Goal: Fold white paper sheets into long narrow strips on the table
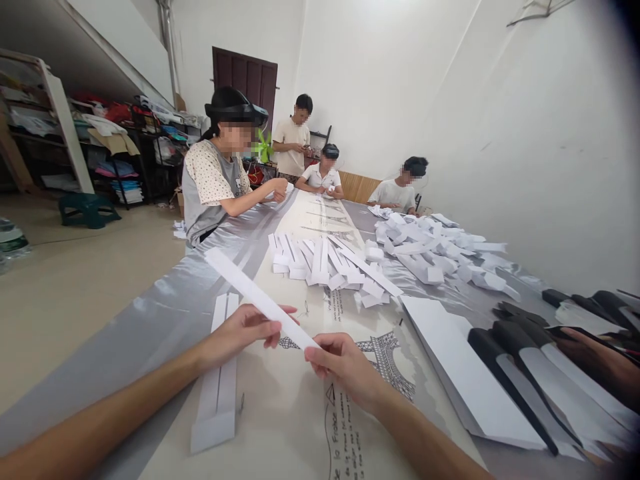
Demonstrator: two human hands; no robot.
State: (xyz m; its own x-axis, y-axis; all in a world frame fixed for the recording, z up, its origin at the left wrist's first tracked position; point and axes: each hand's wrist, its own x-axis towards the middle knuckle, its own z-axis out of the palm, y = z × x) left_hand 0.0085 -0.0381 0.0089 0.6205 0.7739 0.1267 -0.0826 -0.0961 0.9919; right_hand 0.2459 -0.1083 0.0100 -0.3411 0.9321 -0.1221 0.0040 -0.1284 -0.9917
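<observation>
A long, narrow folded strip of white paper slants across the middle of the view, raised above the table. My left hand pinches it near the middle, thumb on top. At its lower right end, my right hand grips it between thumb and fingers. Beneath my left wrist lies another folded white paper piece with a slit along its length and a wider flap at the near end; my forearm covers part of it.
A pile of folded white strips lies ahead on the printed tablecloth. Further right sits a larger heap of folded paper. Flat white sheets and dark-edged packs are at the right. Several people work around the table.
</observation>
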